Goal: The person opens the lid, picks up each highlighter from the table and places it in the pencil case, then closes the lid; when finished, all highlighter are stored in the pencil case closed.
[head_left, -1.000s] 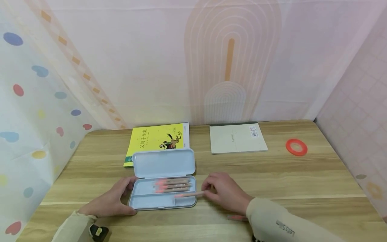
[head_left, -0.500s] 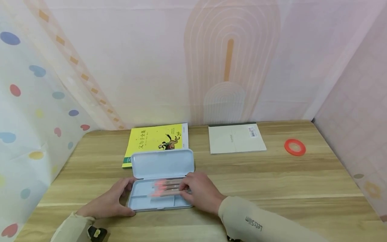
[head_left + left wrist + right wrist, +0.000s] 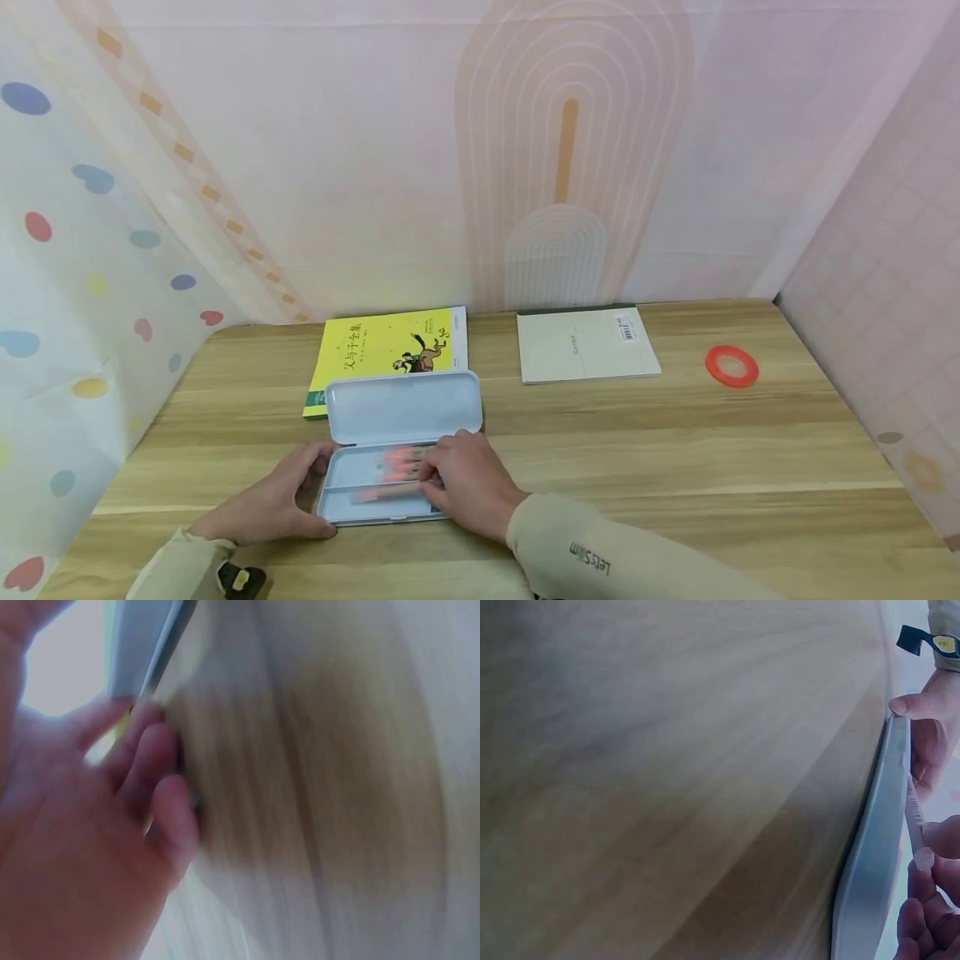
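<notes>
Table point(image 3: 750, 467), wooden, one. Book point(image 3: 382, 342), yellow, partly behind the case. Pencil case point(image 3: 397, 520), pale blue, lid point(image 3: 405, 408) open. Notebook point(image 3: 570, 350), pale, at the rear. Left hand point(image 3: 273, 496), thumb and fingers gripping the case's left end. Right hand point(image 3: 476, 483), fingertips pinching one pen point(image 3: 386, 493). Ring point(image 3: 732, 383), red, far right. Pens: several others point(image 3: 401, 467) already in the rear compartment point(image 3: 352, 468); the pinched one, over or in the front compartment point(image 3: 337, 505), seemingly remains unreleased.

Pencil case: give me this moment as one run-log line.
left hand: holds pencil case, left end; right hand: pinches pen at front compartment; lid: open; other pens: rear compartment
</notes>
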`<state>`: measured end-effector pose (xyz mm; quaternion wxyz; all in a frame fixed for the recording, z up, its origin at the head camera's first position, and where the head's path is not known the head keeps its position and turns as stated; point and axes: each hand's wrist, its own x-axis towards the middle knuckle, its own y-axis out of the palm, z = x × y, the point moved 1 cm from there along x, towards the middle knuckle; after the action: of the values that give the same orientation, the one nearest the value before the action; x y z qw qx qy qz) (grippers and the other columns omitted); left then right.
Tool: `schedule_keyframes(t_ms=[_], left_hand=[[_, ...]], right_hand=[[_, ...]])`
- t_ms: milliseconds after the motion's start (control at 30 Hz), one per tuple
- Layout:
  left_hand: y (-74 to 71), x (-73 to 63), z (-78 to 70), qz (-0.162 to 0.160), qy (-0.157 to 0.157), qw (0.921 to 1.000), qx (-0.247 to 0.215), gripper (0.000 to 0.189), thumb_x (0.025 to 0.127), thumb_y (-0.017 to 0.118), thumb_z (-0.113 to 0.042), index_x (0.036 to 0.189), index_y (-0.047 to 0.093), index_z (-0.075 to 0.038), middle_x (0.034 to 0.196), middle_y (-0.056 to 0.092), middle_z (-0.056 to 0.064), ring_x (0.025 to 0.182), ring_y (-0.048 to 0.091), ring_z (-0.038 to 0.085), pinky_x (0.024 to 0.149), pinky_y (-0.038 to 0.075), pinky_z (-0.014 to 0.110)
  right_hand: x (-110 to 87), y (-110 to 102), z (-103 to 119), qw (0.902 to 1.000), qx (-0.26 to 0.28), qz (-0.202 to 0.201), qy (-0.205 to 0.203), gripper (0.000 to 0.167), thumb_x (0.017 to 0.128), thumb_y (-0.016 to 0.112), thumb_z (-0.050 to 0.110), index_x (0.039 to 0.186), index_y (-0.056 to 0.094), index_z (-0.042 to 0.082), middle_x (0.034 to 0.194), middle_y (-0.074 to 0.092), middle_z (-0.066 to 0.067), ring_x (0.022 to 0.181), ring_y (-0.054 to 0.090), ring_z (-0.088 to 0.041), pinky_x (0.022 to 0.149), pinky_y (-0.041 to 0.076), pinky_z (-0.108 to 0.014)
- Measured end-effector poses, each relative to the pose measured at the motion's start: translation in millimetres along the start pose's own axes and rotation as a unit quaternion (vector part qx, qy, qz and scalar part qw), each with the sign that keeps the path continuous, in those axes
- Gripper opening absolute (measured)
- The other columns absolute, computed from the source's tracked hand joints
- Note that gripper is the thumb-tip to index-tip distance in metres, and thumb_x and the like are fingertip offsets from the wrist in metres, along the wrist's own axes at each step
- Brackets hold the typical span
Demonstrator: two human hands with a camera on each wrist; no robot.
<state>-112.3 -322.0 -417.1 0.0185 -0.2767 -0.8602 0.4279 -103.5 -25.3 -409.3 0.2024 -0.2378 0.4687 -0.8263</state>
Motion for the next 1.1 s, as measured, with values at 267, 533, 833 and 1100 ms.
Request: schedule_keyframes(t_ms=[267,533,833,1100], left_hand=[[-0.6,1.3,-0.1,0.005,-0.009,0.9999,-0.001,0.093,0.074,0.085,-0.038,0.143,0.032,-0.004,0.129,0.041,0.009,0.112,0.038,0.014,0.092,0.038,0.018],[0.3,0.5,1.3,-0.001,0.002,1.0,0.002,0.092,0.074,0.085,-0.038,0.142,0.032,-0.003,0.125,0.042,0.008,0.109,0.037,0.01,0.091,0.037,0.019],[1.5,-0.4,2.1,-0.009,0.03,0.9995,-0.01,0.088,0.074,0.086,-0.034,0.139,0.035,-0.003,0.121,0.042,0.007,0.106,0.037,0.006,0.089,0.037,0.018],[2.5,-0.2,2.1,-0.014,0.045,0.9988,-0.014,0.088,0.073,0.087,-0.032,0.138,0.036,-0.001,0.119,0.043,0.008,0.104,0.038,0.003,0.087,0.038,0.019]], right_hand=[[4.3,7,2,0.9996,-0.026,-0.006,-0.004,0.005,0.088,0.071,0.027,0.084,0.073,0.024,0.076,0.06,0.015,0.071,0.042,-0.003,0.071,0.035,-0.02],[8.1,12,6,0.9995,-0.027,-0.015,-0.002,0.005,0.088,0.072,0.025,0.083,0.07,0.024,0.075,0.059,0.015,0.07,0.041,-0.003,0.069,0.033,-0.018],[6.2,9,6,1.0,-0.003,-0.004,-0.003,0.006,0.087,0.073,0.024,0.084,0.068,0.024,0.077,0.06,0.015,0.072,0.041,-0.004,0.072,0.034,-0.019],[-2.6,-13,-3,0.9991,0.034,0.005,0.023,0.008,0.09,0.07,0.025,0.097,0.074,0.022,0.088,0.065,0.013,0.08,0.046,-0.004,0.078,0.039,-0.022]])
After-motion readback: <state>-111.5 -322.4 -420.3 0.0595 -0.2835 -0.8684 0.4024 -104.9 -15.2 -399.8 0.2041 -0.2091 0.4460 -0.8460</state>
